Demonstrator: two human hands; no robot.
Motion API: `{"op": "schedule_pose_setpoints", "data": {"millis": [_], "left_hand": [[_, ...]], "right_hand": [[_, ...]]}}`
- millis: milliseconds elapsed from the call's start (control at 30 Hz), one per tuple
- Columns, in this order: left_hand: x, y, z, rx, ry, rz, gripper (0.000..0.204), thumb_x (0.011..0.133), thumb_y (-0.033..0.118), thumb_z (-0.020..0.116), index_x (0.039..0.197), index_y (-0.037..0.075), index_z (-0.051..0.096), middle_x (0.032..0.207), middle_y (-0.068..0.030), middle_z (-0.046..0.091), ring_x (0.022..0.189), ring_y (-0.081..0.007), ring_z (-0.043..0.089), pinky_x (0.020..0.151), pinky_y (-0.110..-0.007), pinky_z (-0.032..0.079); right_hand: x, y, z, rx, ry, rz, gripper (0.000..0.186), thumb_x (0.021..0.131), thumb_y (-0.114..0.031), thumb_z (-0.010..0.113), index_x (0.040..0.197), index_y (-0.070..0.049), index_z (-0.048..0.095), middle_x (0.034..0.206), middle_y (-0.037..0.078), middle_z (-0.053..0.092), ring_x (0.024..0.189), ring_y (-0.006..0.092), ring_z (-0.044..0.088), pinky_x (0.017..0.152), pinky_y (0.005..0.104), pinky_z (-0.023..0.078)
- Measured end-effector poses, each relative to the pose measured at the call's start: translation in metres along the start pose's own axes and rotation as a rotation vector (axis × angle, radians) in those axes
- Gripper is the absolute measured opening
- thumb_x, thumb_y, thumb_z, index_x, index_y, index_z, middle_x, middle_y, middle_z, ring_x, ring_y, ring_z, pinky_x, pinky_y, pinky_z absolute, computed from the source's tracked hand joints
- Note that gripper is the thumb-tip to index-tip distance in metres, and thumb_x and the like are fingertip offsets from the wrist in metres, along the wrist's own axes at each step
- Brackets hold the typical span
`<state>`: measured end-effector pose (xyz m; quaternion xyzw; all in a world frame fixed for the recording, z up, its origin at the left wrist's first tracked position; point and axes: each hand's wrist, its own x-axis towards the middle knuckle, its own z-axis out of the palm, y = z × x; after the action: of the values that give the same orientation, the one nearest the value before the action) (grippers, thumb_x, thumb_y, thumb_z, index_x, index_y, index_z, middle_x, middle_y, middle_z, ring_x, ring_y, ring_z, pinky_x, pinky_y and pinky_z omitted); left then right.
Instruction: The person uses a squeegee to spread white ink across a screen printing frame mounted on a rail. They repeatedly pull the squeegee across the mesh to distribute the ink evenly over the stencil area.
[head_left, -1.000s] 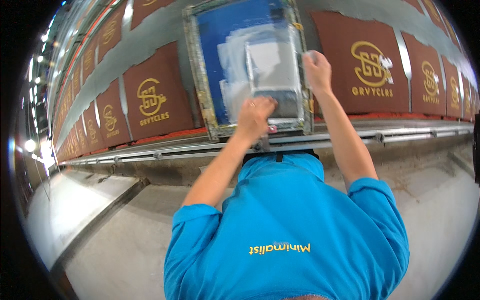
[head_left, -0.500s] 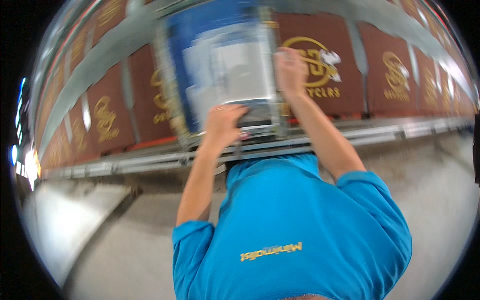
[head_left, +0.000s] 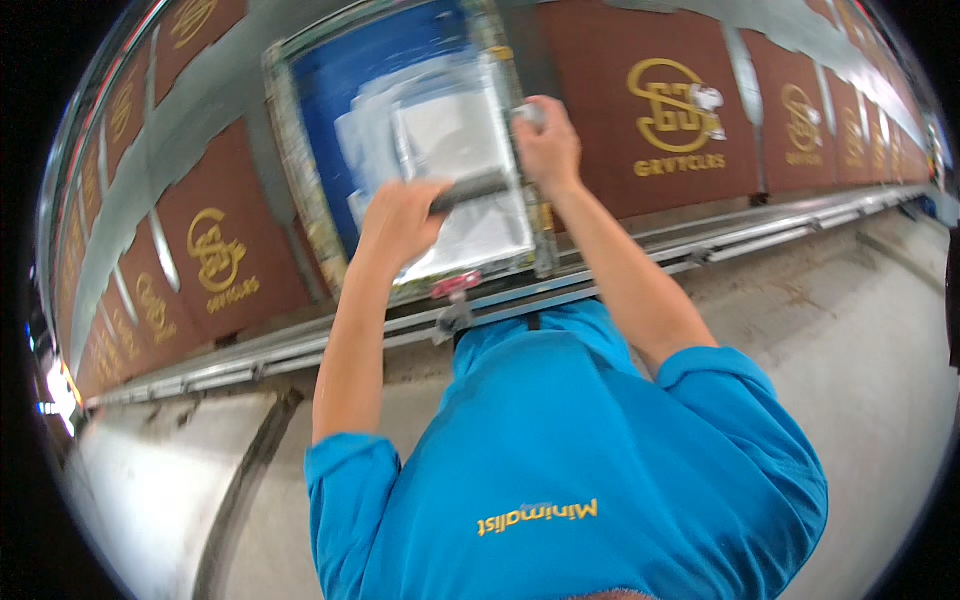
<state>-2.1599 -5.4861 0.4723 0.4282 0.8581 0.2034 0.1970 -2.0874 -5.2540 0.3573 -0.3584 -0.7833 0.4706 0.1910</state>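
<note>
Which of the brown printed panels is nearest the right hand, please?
The large panel immediately right of the framed screen: the right hand overlaps its left edge in this view, while the other brown panels lie farther away.

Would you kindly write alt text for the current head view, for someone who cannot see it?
A person's left hand grips a dark bar over a framed blue-and-white screen, the right hand curled at its right edge. Brown panels with yellow emblems flank it; the person wears a blue shirt.
</note>
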Motion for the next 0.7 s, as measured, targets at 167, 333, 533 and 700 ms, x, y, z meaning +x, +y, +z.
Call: {"op": "schedule_pose_setpoints", "data": {"millis": [167, 333, 533, 700], "left_hand": [[0.086, -0.039, -0.044, 0.104, -0.02, -0.071, 0.029, 0.089, 0.022, 0.074, 0.117, 0.02, 0.079, 0.103, -0.0139, 0.078, 0.097, -0.0381, 0.073, 0.085, -0.05, 0.057], [0.136, -0.068, -0.046, 0.146, -0.075, -0.141, 0.026, 0.09, 0.026, 0.077, 0.116, 0.02, 0.078, 0.1, -0.0116, 0.078, 0.096, -0.036, 0.072, 0.083, -0.046, 0.056], [0.142, -0.057, -0.056, 0.223, -0.074, -0.162, 0.024, 0.091, 0.03, 0.079, 0.113, 0.021, 0.077, 0.101, -0.0089, 0.078, 0.098, -0.035, 0.072, 0.083, -0.048, 0.056], [0.095, -0.047, -0.017, 0.249, -0.004, -0.111, 0.021, 0.089, 0.023, 0.076, 0.109, 0.022, 0.077, 0.099, -0.0082, 0.076, 0.099, -0.0342, 0.073, 0.082, -0.048, 0.055]], "right_hand": [[-0.001, -0.002, 0.0, 0.06, -0.102, 0.177, 0.046, 0.095, -0.038, 0.072, 0.133, -0.014, 0.066, 0.109, 0.018, 0.077, 0.101, 0.0348, 0.074, 0.093, 0.0448, 0.056], [0.022, -0.017, -0.003, -0.221, 0.141, -0.279, 0.051, 0.094, -0.046, 0.077, 0.132, -0.012, 0.069, 0.112, 0.017, 0.075, 0.111, 0.0328, 0.069, 0.106, 0.0501, 0.047], [0.089, -0.098, 0.018, -0.51, -0.348, -0.803, 0.032, 0.091, -0.034, 0.079, 0.108, -0.007, 0.074, 0.102, 0.011, 0.073, 0.108, 0.0335, 0.068, 0.098, 0.0501, 0.048], [0.041, -0.064, 0.02, -0.489, -0.351, -0.847, 0.016, 0.082, -0.013, 0.076, 0.091, -0.007, 0.064, 0.094, 0.012, 0.068, 0.097, 0.0348, 0.066, 0.089, 0.0473, 0.049]]}}
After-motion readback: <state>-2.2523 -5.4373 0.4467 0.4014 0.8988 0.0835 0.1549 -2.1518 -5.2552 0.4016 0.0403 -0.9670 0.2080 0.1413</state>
